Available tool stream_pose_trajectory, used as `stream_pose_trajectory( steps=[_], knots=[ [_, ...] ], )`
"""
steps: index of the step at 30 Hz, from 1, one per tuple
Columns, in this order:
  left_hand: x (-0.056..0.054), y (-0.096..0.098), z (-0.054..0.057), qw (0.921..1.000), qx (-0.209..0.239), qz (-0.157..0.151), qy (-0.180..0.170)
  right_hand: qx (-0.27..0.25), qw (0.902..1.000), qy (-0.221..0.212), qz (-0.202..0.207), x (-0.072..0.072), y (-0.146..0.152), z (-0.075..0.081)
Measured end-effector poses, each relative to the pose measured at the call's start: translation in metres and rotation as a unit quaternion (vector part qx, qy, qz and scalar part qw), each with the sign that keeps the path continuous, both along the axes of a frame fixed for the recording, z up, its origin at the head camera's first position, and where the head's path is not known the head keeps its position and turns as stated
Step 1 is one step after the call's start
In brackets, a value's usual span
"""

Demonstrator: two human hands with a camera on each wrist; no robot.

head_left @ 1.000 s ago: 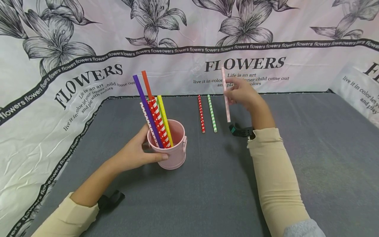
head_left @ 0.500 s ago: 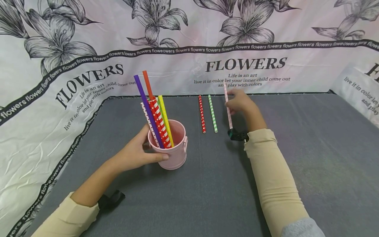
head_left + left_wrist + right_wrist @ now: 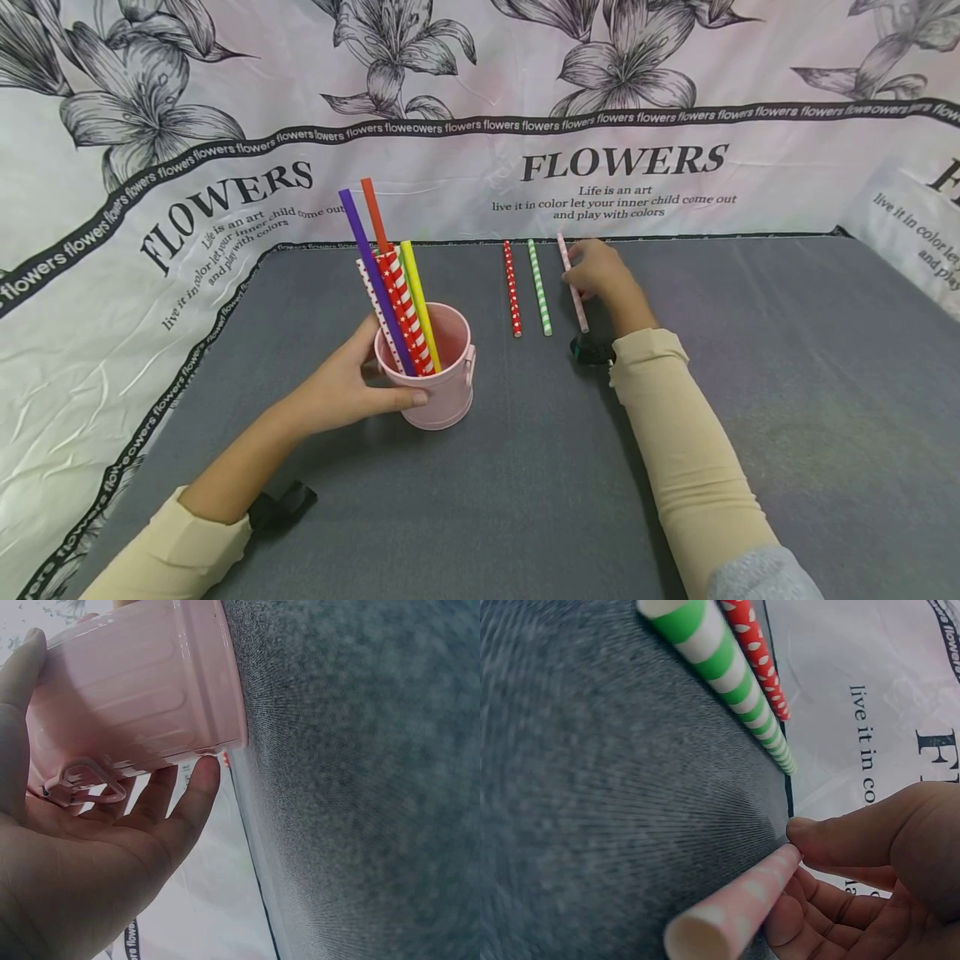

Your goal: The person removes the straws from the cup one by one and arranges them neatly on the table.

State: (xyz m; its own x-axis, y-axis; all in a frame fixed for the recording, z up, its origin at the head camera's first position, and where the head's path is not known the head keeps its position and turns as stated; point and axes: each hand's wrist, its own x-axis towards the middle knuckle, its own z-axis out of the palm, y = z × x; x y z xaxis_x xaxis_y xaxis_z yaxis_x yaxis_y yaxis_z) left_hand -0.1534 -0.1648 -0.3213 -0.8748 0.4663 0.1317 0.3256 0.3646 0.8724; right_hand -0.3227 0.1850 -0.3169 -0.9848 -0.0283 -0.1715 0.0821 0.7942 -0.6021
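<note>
My left hand [image 3: 348,379] grips a small pink bucket [image 3: 442,404], thumb across its front; the left wrist view shows fingers round the bucket's wall [image 3: 112,697]. Several paper straws lean left inside it, among them a purple straw [image 3: 365,250], an orange straw [image 3: 372,215] and a yellow straw [image 3: 416,300]. At the back, my right hand [image 3: 606,277] pinches a pink paper straw with white dots [image 3: 578,308], low at the cloth; whether it touches the cloth I cannot tell. Left of it lie a green-striped straw [image 3: 539,287] and a red dotted straw [image 3: 512,287], roughly side by side.
A dark grey cloth [image 3: 510,500] covers the table. Behind and along the left hangs a white curtain [image 3: 450,183] printed with flowers and lettering, its lower edge just behind the straws' far ends. Black straps sit at both wrists.
My right hand has come down and slightly left with the pink straw, from in front of the curtain to the cloth beside the green-striped straw. My left hand and the bucket have stayed still.
</note>
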Motion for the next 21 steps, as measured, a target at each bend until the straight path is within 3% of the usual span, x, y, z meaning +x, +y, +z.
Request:
stream_pose_trajectory(
  steps=[15,21],
  knots=[
    [0.0,0.0,0.0,1.0,0.0,0.0,0.002,0.027,0.9996,0.009,0.003,0.005,-0.004,0.003],
    [0.001,0.0,0.001,1.0,-0.003,0.004,0.0,0.028,0.9987,0.043,0.006,0.01,-0.008,0.012]
  ],
)
